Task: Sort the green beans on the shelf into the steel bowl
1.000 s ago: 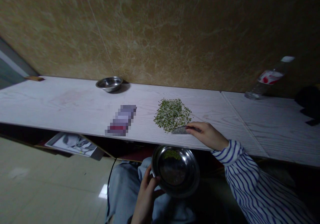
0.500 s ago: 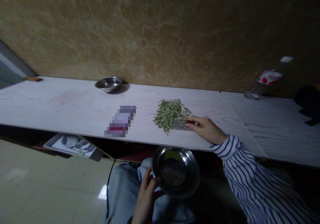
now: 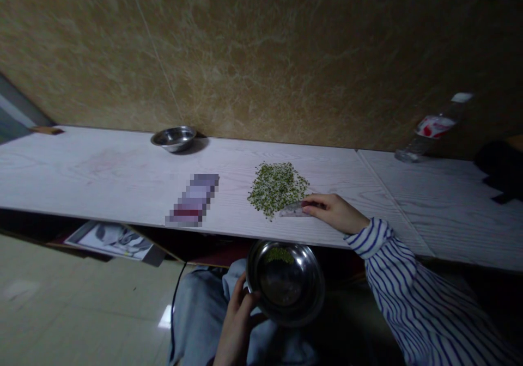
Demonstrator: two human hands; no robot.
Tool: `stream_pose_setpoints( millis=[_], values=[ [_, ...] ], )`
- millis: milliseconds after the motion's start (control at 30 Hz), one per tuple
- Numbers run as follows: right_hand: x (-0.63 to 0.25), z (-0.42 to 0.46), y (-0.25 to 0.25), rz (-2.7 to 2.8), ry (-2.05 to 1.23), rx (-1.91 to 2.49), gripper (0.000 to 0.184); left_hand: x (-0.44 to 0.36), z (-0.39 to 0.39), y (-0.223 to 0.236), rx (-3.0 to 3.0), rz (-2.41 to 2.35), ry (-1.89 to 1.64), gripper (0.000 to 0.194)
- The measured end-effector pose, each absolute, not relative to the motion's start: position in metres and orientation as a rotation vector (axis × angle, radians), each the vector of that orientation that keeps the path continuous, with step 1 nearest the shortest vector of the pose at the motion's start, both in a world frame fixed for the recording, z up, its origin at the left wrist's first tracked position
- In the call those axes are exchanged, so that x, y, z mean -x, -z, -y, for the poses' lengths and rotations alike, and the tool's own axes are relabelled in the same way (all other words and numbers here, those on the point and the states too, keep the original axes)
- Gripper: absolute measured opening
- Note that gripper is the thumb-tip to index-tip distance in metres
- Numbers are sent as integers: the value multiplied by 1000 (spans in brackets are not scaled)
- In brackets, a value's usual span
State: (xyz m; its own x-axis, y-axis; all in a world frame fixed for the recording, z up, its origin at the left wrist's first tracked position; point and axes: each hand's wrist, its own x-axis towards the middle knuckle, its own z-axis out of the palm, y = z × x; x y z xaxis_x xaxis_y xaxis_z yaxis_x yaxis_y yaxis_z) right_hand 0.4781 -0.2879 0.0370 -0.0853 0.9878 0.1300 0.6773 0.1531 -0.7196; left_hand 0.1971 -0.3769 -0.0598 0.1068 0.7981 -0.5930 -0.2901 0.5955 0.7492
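Note:
My left hand (image 3: 241, 314) grips the rim of a steel bowl (image 3: 302, 306) at its left side, below the table's front edge and over my lap. A small patch of green beans (image 3: 279, 255), which look like mung beans, lies inside against the far wall. On the table, my right hand (image 3: 327, 208) pinches a flat, greyish, see-through piece (image 3: 291, 210), dark red near the fingers; its exact kind is unclear. It lies low at the lower right edge of a spread of small green beans (image 3: 275, 186), with white showing between them.
A second steel bowl (image 3: 174, 140) stands near the wall at the left. A blurred-out flat object (image 3: 195, 198) lies left of the beans. At the right stand a plastic bottle (image 3: 433, 129) and a dark item (image 3: 496, 164). An open box (image 3: 110, 241) sits under the tabletop.
The flat piece in my right hand has shifted slightly down, out from over the beans to their lower edge. My left hand keeps its grip on the bowl. The view has moved a little.

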Motion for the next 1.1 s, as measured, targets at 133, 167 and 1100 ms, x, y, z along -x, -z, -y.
stream_pose_setpoints(
  millis=[133,167,1100],
  values=[
    [-476,277,-40,1787,-583,1570,24,-198,378,55,-501,-1247,-871,62],
    [-477,277,-41,1771,-559,1578,24,-198,378,54,-493,-1252,-879,63],
    [-479,276,-31,1369,-755,1458,33,-198,379,63,-520,-1247,-894,69]
  ],
)
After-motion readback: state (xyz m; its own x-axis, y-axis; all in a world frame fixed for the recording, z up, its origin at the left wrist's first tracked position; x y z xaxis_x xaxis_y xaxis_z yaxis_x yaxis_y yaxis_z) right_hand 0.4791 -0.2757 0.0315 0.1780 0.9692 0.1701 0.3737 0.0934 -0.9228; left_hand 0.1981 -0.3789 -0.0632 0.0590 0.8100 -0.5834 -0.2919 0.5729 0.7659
